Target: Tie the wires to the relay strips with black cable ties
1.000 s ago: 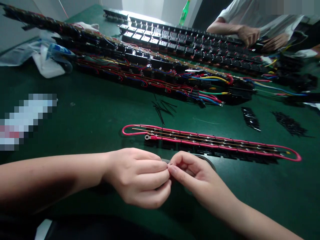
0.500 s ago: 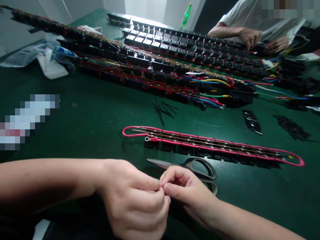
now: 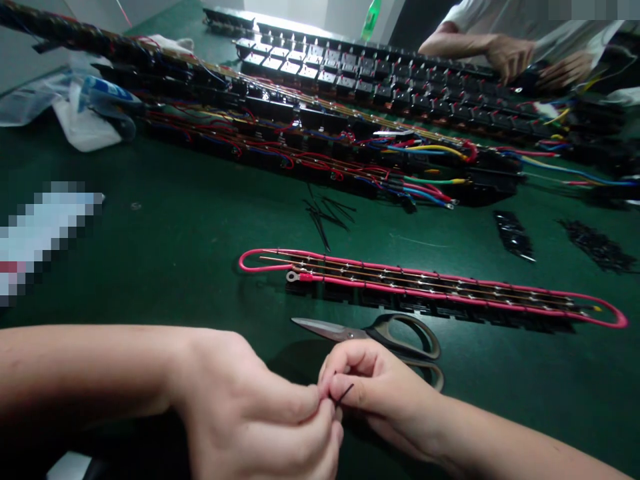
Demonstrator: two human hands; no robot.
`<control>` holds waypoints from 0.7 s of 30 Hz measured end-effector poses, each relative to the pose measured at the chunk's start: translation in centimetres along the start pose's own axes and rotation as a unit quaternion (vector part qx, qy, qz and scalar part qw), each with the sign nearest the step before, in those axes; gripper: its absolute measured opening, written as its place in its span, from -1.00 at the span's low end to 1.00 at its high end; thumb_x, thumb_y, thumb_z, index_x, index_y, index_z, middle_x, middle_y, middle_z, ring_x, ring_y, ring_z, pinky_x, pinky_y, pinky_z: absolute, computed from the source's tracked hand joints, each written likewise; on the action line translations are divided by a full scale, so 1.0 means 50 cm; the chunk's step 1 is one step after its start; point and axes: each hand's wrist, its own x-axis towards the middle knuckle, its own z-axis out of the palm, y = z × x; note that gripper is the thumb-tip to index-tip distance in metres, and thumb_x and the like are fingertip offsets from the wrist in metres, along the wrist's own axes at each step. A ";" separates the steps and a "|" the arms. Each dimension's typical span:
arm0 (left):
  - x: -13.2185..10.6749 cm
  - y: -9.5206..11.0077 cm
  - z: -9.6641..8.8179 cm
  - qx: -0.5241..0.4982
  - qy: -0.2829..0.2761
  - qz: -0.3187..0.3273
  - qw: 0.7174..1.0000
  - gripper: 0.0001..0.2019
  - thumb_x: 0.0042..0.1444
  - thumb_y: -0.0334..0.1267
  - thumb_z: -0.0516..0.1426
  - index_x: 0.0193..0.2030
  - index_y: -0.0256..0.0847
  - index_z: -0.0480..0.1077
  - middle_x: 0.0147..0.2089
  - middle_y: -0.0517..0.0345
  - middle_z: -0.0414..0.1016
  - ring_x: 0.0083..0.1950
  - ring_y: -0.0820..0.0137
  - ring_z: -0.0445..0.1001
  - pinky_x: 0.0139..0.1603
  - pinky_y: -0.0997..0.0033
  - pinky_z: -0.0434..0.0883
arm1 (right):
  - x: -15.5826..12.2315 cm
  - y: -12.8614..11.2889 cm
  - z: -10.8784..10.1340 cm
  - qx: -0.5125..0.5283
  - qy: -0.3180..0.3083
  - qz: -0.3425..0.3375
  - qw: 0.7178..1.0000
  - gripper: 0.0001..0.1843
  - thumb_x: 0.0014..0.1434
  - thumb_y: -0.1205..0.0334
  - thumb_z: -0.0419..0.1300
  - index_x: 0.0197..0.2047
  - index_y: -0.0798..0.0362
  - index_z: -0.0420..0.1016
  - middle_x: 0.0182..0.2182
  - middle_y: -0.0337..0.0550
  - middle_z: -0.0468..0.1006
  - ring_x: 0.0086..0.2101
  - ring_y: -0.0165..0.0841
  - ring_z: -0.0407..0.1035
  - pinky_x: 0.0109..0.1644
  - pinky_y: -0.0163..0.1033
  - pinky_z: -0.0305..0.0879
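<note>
My left hand (image 3: 265,407) and my right hand (image 3: 370,387) meet at the fingertips near the front of the table, both closed in a pinch. A short black end of a cable tie (image 3: 345,395) sticks out between them; the rest of it is hidden by the fingers. Just behind my right hand lie scissors (image 3: 350,331) with dark handles, blades pointing left. Farther back rests a long black strip assembly (image 3: 400,283), with a red cable (image 3: 480,301) looped along it. A ring terminal (image 3: 293,276) ends the cable at the left.
Loose black cable ties (image 3: 325,217) lie behind the strip, with a packet (image 3: 514,235) and a dark pile (image 3: 597,245) at right. Long wired black modules (image 3: 310,143) cross the back. A co-worker's hands (image 3: 510,59) work at the far right. Plastic bags (image 3: 90,120) lie left.
A black cable tie end now shows between my fingertips. My left hand has shifted slightly left and down. The camera view has tilted and moved a little.
</note>
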 end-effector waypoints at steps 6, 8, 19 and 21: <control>0.020 0.000 -0.012 0.011 0.079 0.093 0.992 -0.79 0.16 0.03 0.20 -0.31 0.04 0.60 -0.22 0.07 0.67 -0.22 0.18 0.65 -0.23 0.19 0.69 | 0.001 0.001 0.000 0.044 -0.021 -0.013 0.999 -0.70 0.01 0.11 0.54 -0.37 0.14 0.61 -0.51 -0.21 0.64 -0.53 -0.46 0.50 -0.40 -0.37 0.37; 0.020 -0.013 -0.016 0.016 0.130 0.143 0.981 -0.82 0.18 -0.05 0.21 -0.32 0.00 0.63 -0.21 0.09 0.67 -0.14 0.22 0.65 -0.14 0.31 0.68 | 0.001 -0.002 0.002 0.052 -0.022 -0.020 0.998 -0.73 0.03 0.13 0.53 -0.37 0.14 0.62 -0.51 -0.20 0.64 -0.52 -0.47 0.50 -0.39 -0.38 0.37; 0.016 -0.032 -0.026 -0.003 0.121 0.116 0.986 -0.75 0.23 -0.09 0.23 -0.14 -0.18 0.66 -0.13 -0.02 0.67 -0.03 0.22 0.64 -0.01 0.32 0.65 | -0.005 -0.015 0.011 0.080 0.006 -0.046 0.996 -0.74 0.07 0.13 0.50 -0.30 0.13 0.61 -0.47 -0.25 0.60 -0.47 -0.50 0.49 -0.34 -0.41 0.40; 0.021 -0.035 -0.030 -0.020 0.123 0.101 0.987 -0.78 0.23 -0.13 0.24 -0.17 -0.20 0.66 -0.14 0.00 0.67 -0.08 0.27 0.64 -0.03 0.32 0.66 | -0.006 -0.014 0.011 0.075 0.012 -0.049 0.996 -0.74 0.07 0.15 0.50 -0.30 0.11 0.58 -0.48 -0.28 0.58 -0.49 -0.50 0.48 -0.35 -0.41 0.42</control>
